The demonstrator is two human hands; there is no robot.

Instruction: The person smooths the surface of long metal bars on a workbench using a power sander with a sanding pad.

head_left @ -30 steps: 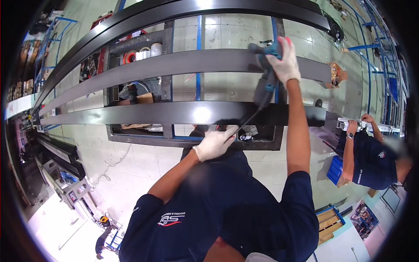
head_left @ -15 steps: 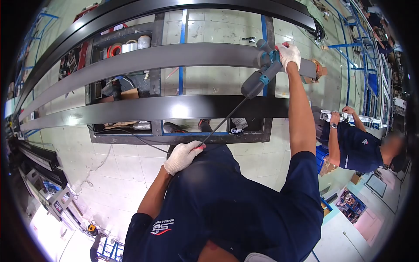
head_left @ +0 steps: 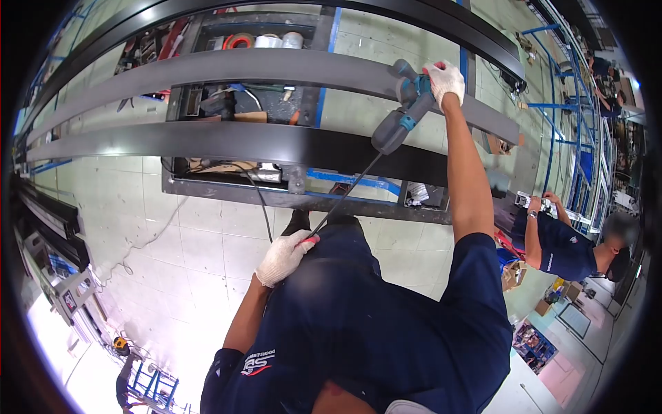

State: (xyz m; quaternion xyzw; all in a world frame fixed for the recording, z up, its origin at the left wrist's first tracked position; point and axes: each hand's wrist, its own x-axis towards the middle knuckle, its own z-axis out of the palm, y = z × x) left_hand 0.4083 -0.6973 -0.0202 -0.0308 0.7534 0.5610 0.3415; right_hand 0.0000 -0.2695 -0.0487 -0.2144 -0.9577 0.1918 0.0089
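My gloved right hand (head_left: pixel 445 83) is closed on the head of a teal and dark grey corded sander (head_left: pixel 400 125). The sander's round pad rests on a long matte grey metal bar (head_left: pixel 276 67), toward its right end. Low in front of my body, my gloved left hand (head_left: pixel 285 257) is wrapped around the sander's black power cord (head_left: pixel 348 193). From that hand the cord runs up to the sander, and a further length goes off to the upper left. A glossy black bar (head_left: pixel 276 143) lies nearer to me, parallel to the grey one.
Beneath the bars stands a dark frame bench (head_left: pixel 234 195) with tape rolls (head_left: pixel 238 41) and tools in its compartments. Another black bar (head_left: pixel 414 27) spans the far side. At right a co-worker (head_left: pixel 562 238) handles a metal profile near blue racks (head_left: pixel 552 107).
The bench and bars have shifted right in view as my body moved left. The sander has travelled left along the grey bar with my right hand. My left hand still holds the cord.
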